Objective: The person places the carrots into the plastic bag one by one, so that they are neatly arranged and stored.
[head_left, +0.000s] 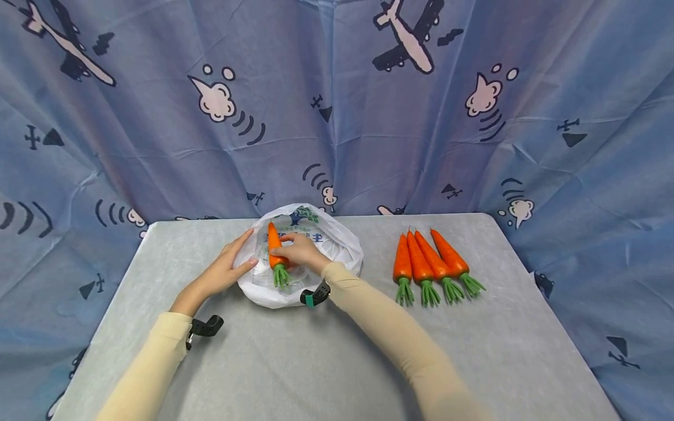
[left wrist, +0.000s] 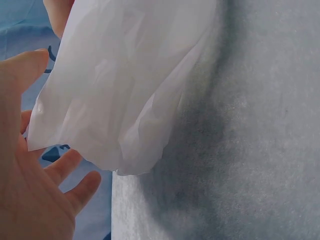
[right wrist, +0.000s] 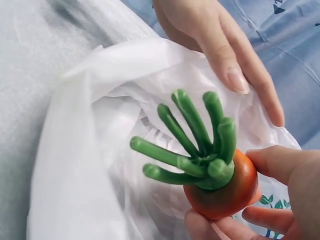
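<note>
My right hand (head_left: 301,251) pinches an orange carrot (head_left: 274,242) over the mouth of a white plastic bag (head_left: 347,237). The carrot's tip points away from me and its green stems hang toward me. In the right wrist view, thumb and fingers hold the carrot (right wrist: 220,197) just below its stems (right wrist: 187,125). At the bag's left rim is my left hand (head_left: 223,270), fingers extended along the outside and thumb spread over the edge. The left wrist view shows that hand (left wrist: 40,195) with relaxed fingers beside the bag wall (left wrist: 120,90).
Several more carrots (head_left: 421,260) lie side by side on the right of the grey-white table (head_left: 295,368), stems toward me. Behind the table hangs a blue curtain (head_left: 295,140) with printed airplanes. Black bands are on both wrists.
</note>
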Demonstrator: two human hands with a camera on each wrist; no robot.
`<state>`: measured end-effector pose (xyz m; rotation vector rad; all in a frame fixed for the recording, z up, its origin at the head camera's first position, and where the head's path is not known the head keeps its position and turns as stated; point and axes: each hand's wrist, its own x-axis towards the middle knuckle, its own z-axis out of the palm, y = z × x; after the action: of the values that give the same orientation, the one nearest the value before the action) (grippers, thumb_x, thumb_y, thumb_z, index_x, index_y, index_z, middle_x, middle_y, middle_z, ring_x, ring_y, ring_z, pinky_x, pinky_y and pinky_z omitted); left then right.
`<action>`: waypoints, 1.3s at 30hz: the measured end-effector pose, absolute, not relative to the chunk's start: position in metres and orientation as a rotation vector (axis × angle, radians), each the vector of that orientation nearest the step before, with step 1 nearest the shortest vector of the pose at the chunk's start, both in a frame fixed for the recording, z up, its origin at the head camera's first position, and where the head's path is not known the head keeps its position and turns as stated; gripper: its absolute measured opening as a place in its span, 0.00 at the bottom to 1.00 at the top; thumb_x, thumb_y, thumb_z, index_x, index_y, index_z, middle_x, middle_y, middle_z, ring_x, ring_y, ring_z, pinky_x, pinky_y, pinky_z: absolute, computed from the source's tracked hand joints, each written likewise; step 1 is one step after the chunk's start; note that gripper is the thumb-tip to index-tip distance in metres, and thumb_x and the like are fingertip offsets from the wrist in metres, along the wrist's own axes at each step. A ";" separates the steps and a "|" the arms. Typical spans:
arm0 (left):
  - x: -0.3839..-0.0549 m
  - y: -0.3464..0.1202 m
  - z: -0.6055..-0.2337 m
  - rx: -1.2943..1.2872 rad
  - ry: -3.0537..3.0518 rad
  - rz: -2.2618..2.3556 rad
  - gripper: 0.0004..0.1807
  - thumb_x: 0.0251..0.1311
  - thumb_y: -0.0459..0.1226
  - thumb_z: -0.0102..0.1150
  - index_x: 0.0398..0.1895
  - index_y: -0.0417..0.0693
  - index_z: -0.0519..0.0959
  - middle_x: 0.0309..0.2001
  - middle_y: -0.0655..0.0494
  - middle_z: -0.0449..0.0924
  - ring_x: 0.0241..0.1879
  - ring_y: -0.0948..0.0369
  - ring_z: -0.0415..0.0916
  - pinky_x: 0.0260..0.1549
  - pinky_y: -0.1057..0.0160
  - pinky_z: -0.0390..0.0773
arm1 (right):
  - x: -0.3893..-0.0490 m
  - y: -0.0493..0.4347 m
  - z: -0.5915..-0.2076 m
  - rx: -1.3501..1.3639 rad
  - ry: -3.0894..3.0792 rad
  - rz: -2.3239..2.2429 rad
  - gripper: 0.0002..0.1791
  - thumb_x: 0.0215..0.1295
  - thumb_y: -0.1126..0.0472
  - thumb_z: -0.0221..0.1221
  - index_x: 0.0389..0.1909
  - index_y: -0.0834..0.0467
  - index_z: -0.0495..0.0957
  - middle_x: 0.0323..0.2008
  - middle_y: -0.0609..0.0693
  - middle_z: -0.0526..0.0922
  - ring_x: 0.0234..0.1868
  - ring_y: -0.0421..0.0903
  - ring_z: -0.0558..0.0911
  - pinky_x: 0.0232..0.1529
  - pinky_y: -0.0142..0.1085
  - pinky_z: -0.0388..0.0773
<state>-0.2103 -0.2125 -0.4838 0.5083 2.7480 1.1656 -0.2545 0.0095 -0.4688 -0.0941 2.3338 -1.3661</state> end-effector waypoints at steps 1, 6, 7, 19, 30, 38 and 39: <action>-0.210 -0.212 -0.484 0.502 2.747 1.168 0.42 0.70 0.47 0.55 0.81 0.59 0.45 0.79 0.40 0.47 0.75 0.38 0.49 0.70 0.31 0.54 | -0.255 0.008 -0.470 -0.092 2.342 -1.363 0.32 0.60 0.51 0.68 0.63 0.57 0.74 0.56 0.60 0.79 0.30 0.42 0.82 0.39 0.42 0.87; -0.210 -0.212 -0.484 0.508 2.747 1.166 0.42 0.70 0.47 0.55 0.81 0.58 0.44 0.79 0.39 0.47 0.75 0.37 0.48 0.69 0.30 0.54 | -0.253 0.001 -0.474 -0.074 2.372 -1.354 0.31 0.59 0.51 0.68 0.62 0.58 0.75 0.53 0.60 0.81 0.30 0.42 0.83 0.32 0.36 0.87; -0.210 -0.212 -0.484 0.507 2.746 1.167 0.42 0.70 0.47 0.55 0.81 0.58 0.44 0.79 0.39 0.47 0.75 0.37 0.48 0.69 0.30 0.54 | -0.253 0.000 -0.475 -0.073 2.372 -1.360 0.31 0.59 0.51 0.68 0.62 0.59 0.75 0.53 0.60 0.81 0.30 0.43 0.83 0.31 0.36 0.86; -0.209 -0.212 -0.483 0.471 2.739 1.150 0.43 0.70 0.50 0.54 0.81 0.62 0.43 0.79 0.39 0.45 0.76 0.37 0.46 0.68 0.28 0.53 | -0.251 -0.011 -0.485 -0.037 2.390 -1.385 0.30 0.60 0.50 0.68 0.60 0.60 0.76 0.51 0.59 0.82 0.27 0.41 0.82 0.28 0.32 0.85; -0.209 -0.211 -0.483 0.494 2.744 1.149 0.43 0.71 0.49 0.53 0.81 0.59 0.42 0.79 0.38 0.45 0.76 0.36 0.46 0.68 0.28 0.54 | -0.244 -0.020 -0.484 -0.015 2.368 -1.421 0.32 0.60 0.49 0.68 0.61 0.61 0.74 0.53 0.59 0.81 0.26 0.41 0.82 0.32 0.35 0.86; -0.209 -0.210 -0.482 0.477 2.741 1.131 0.43 0.71 0.51 0.53 0.81 0.60 0.41 0.80 0.39 0.44 0.77 0.36 0.45 0.67 0.26 0.53 | -0.244 -0.025 -0.487 -0.019 2.379 -1.387 0.31 0.60 0.49 0.68 0.60 0.60 0.74 0.49 0.57 0.82 0.26 0.40 0.80 0.31 0.34 0.86; -0.209 -0.210 -0.482 0.472 2.740 1.130 0.43 0.71 0.51 0.53 0.81 0.60 0.41 0.80 0.39 0.43 0.77 0.36 0.45 0.67 0.26 0.53 | -0.244 -0.026 -0.487 -0.019 2.377 -1.392 0.31 0.60 0.49 0.68 0.60 0.60 0.74 0.49 0.57 0.82 0.25 0.41 0.80 0.31 0.34 0.86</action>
<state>-0.2091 -0.2101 -0.4822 0.4724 2.7399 1.1300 -0.2443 -0.0256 -0.4873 -0.0187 2.3767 -1.3918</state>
